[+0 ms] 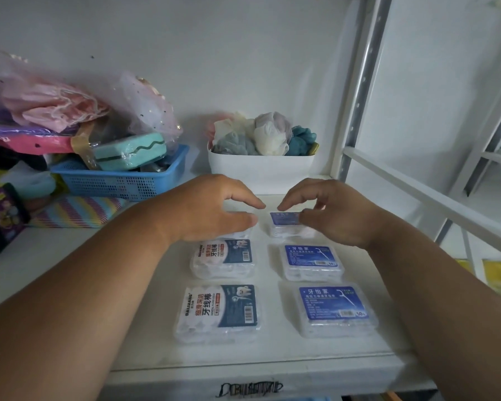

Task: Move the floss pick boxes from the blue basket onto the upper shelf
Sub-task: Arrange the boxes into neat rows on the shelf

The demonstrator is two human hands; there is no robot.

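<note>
We had six floss pick boxes laid out in two columns on the upper shelf (145, 337) when this was taken. The left column carried the white-and-navy labels: a front box (219, 314), a middle box (223, 257) and a rear box (237, 233) almost wholly hidden under our left hand (211, 209). The right column carried the blue labels: a front box (334, 309), a middle box (313, 261) and a rear box (289, 224) beneath our right hand (330, 212).

Our left hand hovered over its rear box with fingers loosely spread and relaxed, gripping nothing that we could see. Our right hand had its fingers bent down around the rear blue-label box, thumb close to the near edge, though we could not tell whether it truly pinched the box or merely touched it.

We judged the work nearly done: the grid looked complete, with only the two rear boxes perhaps wanting release or a nudge into line. Whether more boxes waited in the source basket we could not say.

A blue basket (122, 180) at the back left held a mint-green case (130, 150) in clear wrap and other packets, topped by pink netting (52, 102). No floss boxes were visible in it. Beside it, a white tub (261, 169) held bunched cloth pouches (269, 134) in white, grey and teal.
</note>
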